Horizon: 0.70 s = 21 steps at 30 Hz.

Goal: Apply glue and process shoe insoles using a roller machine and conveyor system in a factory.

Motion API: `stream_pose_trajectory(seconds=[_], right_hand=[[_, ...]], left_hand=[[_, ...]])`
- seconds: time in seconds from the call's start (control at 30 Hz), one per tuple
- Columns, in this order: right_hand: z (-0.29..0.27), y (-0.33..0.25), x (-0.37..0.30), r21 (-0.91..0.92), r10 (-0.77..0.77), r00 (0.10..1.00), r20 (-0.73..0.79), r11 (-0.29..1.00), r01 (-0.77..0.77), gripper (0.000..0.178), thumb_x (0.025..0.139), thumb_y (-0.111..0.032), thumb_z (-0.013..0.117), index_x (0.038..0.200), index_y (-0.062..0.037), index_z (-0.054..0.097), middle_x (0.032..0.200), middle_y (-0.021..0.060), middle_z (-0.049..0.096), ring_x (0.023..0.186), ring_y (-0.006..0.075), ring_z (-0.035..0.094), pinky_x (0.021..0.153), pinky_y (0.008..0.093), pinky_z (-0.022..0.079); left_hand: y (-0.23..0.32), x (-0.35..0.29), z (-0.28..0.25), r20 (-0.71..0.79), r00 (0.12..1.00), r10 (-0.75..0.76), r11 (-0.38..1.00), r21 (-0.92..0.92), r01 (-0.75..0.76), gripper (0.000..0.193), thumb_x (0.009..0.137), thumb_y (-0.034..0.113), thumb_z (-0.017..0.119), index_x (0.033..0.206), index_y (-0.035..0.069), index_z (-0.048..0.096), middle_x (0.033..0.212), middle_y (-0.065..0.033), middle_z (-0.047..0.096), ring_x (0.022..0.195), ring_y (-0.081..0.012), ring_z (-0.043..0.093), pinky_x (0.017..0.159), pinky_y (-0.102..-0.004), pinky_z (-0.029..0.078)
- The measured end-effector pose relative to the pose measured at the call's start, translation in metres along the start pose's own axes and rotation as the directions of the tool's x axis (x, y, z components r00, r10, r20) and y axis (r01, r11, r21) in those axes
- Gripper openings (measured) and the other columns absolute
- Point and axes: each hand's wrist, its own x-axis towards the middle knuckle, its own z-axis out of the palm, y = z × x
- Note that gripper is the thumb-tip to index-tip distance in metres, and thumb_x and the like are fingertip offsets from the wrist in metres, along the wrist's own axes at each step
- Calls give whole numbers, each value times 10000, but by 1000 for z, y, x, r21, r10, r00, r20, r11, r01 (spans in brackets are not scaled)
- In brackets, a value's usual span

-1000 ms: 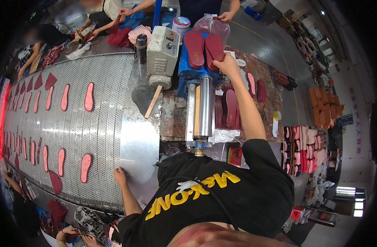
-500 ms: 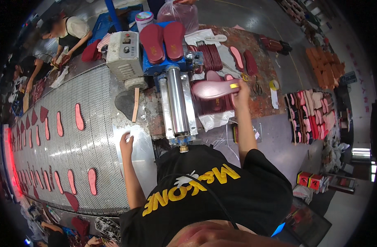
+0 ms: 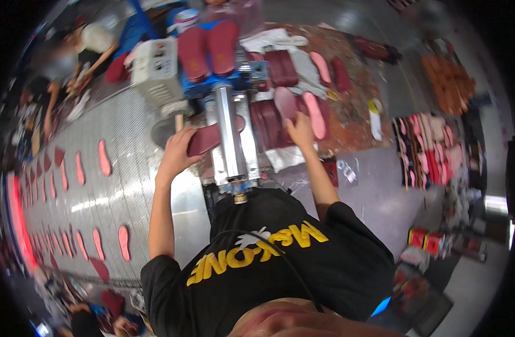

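Observation:
A dark red insole (image 3: 204,140) lies across the gluing machine, passing beneath its shiny steel roller (image 3: 228,132); its other end shows just right of the roller. My left hand (image 3: 178,151) is closed on the insole's left end. To the right of the machine, my right hand (image 3: 300,132) has its fingers closed at the lower end of another dark red insole (image 3: 285,103), somewhat blurred. That one rests over rows of stacked dark red insoles (image 3: 265,124). A pink insole (image 3: 314,115) lies right beside my right hand.
On the left, a perforated conveyor (image 3: 139,191) carries rows of pink pieces. A grey control box (image 3: 155,70) stands behind, beside two upright dark red insoles (image 3: 208,50). Other people work at the far left. Bundled insoles (image 3: 423,151) lie at the right.
My left hand has risen and taken the end of an insole at the roller. My right hand has let go of the shiny insole, moved left and down, and closed on one at the stack.

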Motion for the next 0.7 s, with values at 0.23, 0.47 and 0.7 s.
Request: stream_pose_trajectory(seconds=[0.23, 0.47, 0.7], right_hand=[[29, 35, -22, -8, 225, 905, 360, 971, -239, 886, 723, -485, 700, 1255, 122, 333, 1184, 355, 487, 1127, 477, 466, 944, 473, 395], [51, 30, -33, -2, 235, 930, 283, 970, -244, 929, 763, -421, 685, 1309, 160, 207, 1271, 379, 398, 1183, 462, 432, 1007, 430, 350], [51, 32, -25, 19, 225, 913, 339, 969, -246, 847, 765, -403, 685, 1239, 146, 248, 1223, 370, 442, 1150, 445, 470, 983, 413, 367]], left_hand=[[-80, -63, 24, 4, 985, -173, 900, -406, 159, 690, 616, 65, 773, 1247, 84, 496, 1220, -110, 530, 1095, -285, 526, 933, -353, 431], [-98, -255, 136, 388, 596, -703, -482, -876, 2, 559, 926, 470, 462, 1349, 108, 409, 1307, -45, 497, 1133, -221, 518, 947, -415, 431], [-104, -291, 154, 265, 116, -957, -289, -874, -389, 608, 908, 522, 474, 1324, 79, 443, 1316, -66, 503, 1176, -221, 506, 987, -395, 409]])
